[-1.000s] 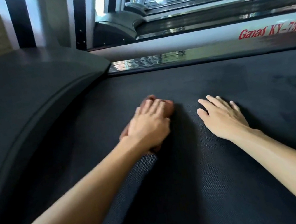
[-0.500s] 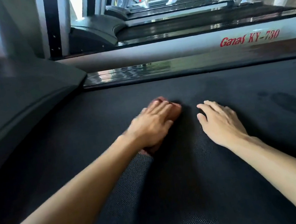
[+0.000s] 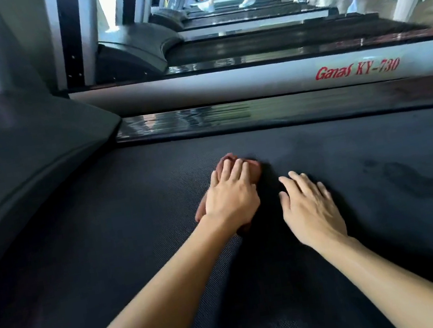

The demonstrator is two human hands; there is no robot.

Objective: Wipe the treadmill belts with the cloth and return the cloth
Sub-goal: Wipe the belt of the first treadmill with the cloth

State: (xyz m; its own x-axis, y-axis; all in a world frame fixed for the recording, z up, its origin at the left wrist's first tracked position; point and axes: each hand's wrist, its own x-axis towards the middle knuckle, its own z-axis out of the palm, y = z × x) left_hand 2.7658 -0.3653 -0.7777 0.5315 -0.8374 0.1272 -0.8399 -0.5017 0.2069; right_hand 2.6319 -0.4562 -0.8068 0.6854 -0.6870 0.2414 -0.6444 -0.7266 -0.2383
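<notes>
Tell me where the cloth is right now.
In the head view, the reddish cloth lies mid-frame on the treadmill belt, pressed under the left hand, just left of the right hand.

wipe: sliding cloth [image 3: 255, 173] under left hand [image 3: 232, 201] across treadmill belt [image 3: 112, 265], away from motor cover [image 3: 25, 165] | gap: closing toward right hand [image 3: 311, 205] | view: tilting upward

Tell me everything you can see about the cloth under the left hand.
The cloth is reddish-brown, soft-looking and bunched into a wad, lying on the dark textured treadmill belt. The left hand presses on top, covering most of it; only edges show ahead of the hand and by the wrist. The right hand lies apart from it.
</notes>
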